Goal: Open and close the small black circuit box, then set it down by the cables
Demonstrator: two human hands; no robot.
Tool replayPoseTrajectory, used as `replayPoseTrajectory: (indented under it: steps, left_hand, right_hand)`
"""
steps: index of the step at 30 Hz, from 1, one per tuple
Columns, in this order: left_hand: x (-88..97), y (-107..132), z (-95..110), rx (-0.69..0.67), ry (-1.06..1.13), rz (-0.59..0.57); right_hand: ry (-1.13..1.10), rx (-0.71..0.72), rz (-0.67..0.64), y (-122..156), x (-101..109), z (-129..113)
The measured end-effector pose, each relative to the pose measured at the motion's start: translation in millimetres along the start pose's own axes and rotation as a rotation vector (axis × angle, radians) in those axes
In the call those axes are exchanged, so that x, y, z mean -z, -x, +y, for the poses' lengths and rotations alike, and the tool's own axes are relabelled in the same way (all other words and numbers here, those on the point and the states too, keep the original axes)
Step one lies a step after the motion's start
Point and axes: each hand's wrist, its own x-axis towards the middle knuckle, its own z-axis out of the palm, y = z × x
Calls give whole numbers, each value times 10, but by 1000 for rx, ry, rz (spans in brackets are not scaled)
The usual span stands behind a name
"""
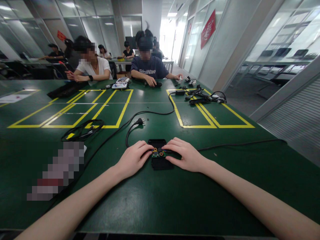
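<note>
A black power adapter case (158,162) lies open on the green table (160,200) in front of me, with a small green circuit board (157,153) across its middle. My left hand (132,159) curls over the board's left end, fingertips pinching it. My right hand (186,155) covers the right end, fingers closed over the board and the case. A second black case half (156,143) lies just behind the board. A black cord with a plug (140,121) loops behind the hands.
Yellow tape rectangles (110,110) mark the table. A coiled black cable (82,130) lies left, a pile of adapters and cords (203,96) far right. Two people sit across the table, with others behind. A blurred patch (56,171) sits at my left.
</note>
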Motion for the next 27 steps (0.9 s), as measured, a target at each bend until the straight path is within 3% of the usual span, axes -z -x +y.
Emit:
replayPoseTrajectory:
  steps: [7,14,27]
  left_hand:
    - [1,6,-17,6,-24,-19]
    - [-7,6,-36,31,-7,-34]
    - [17,-5,-54,18,-39,-14]
  right_hand:
    - [45,19,-35,9,28,12]
    - [-9,150,3,82,176,29]
    - [13,211,-9,53,22,-60]
